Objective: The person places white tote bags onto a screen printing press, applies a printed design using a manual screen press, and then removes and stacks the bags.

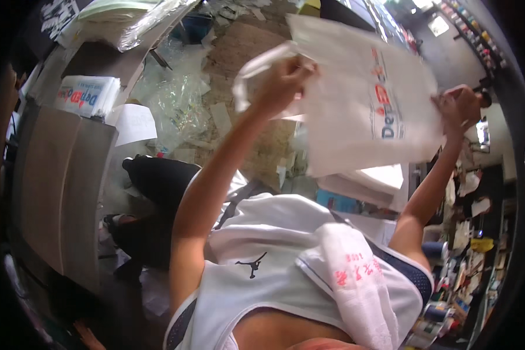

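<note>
I hold up a white tote bag (pixel 356 111) with red and dark print, stretched between my hands in front of my body. My left hand (pixel 289 81) is closed on its left part near a white strap loop (pixel 248 79), which hangs out to the left. My right hand (pixel 458 108) grips the bag's right edge. Below the bag, partly hidden by it, is a pale stack (pixel 373 181) beside something light blue (pixel 338 200).
On the left, a grey table (pixel 46 175) bears printed white bundles (pixel 84 96) and a paper sheet (pixel 134 125). Clear plastic scraps (pixel 175 93) litter the floor. Cluttered shelving (pixel 478 245) lines the right. Another hand (pixel 87 335) shows at the lower-left rim. A towel (pixel 356 274) lies over my shoulder.
</note>
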The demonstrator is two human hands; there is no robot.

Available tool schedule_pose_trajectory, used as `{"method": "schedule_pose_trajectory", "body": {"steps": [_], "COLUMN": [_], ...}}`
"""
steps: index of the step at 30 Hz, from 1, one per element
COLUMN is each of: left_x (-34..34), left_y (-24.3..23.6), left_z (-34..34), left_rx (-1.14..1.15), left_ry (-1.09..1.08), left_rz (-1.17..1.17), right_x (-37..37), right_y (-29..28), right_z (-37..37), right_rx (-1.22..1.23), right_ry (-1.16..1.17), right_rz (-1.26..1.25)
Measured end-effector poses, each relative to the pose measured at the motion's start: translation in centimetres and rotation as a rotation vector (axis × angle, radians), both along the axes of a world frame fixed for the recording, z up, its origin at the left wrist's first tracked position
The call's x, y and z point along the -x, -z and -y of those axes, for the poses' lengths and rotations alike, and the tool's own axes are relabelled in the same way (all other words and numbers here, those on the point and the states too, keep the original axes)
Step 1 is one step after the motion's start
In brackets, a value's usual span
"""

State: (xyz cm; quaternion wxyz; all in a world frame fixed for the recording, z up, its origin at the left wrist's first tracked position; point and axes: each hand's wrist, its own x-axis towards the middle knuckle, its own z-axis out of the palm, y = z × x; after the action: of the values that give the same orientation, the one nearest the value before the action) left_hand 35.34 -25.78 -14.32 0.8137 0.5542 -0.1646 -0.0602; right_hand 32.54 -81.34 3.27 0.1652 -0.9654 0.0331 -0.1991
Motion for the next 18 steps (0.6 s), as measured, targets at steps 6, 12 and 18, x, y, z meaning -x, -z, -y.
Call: {"method": "schedule_pose_trajectory", "body": {"steps": [6, 12, 18], "left_x": [-4.3, -1.6, -0.3], "left_y": [7.7, 12.2, 11.9], "left_z": [10.7, 9.4, 6.9], "left_rx": [-0.587, -0.684, -0.903], "left_ry": [0.306, 0.099, 0.09], "left_rz": [0.296, 0.3, 0.338], "right_x": [6.5, 5.6, 5.6], "right_y": [16.1, 24.5, 24.0], "right_z": [12.5, 12.6, 9.5], "right_rx": [-0.497, -0.293, -0.482], "right_ry": [0.139, 0.394, 0.563], "right_rz": [-0.321, -0.491, -0.468]}}
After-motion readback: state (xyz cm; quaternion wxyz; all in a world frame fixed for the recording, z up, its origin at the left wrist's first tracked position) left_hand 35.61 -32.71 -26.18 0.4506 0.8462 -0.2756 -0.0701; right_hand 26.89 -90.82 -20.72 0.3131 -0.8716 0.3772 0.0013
